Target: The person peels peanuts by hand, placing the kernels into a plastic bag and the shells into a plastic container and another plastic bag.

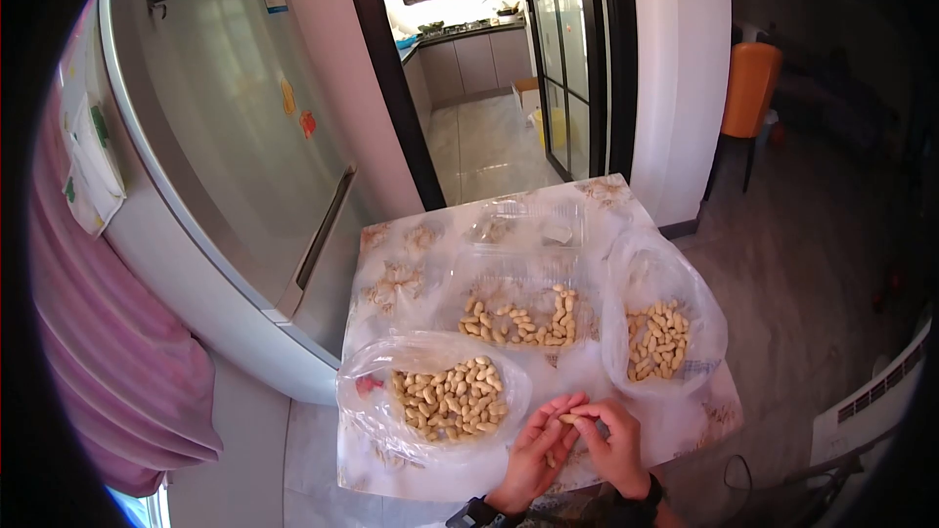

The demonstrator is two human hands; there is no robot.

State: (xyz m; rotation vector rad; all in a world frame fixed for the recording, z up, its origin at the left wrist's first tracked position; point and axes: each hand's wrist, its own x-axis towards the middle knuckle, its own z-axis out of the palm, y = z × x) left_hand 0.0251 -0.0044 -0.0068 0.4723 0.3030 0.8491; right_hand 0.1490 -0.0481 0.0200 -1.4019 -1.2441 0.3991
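Note:
Near the front edge of the table, my left hand (540, 448) and my right hand (614, 440) meet at the fingertips. Between them they pinch a peanut (568, 418). Something pale, perhaps another peanut, shows low in my left palm, too small to be sure. To the left lies an open plastic bag of peanuts (448, 399). Behind my hands a clear plastic tray (523, 284) holds peanuts along its near and right sides. A second open plastic bag (657, 342), on the right, has more peanuts inside.
The patterned table (391, 279) also bears a clear container (528, 225) at the back. A refrigerator (235, 127) stands at the left, beside a pink curtain (117, 332). Beyond are a glass door (567, 59), an orange chair (751, 88) and a white appliance (866, 401).

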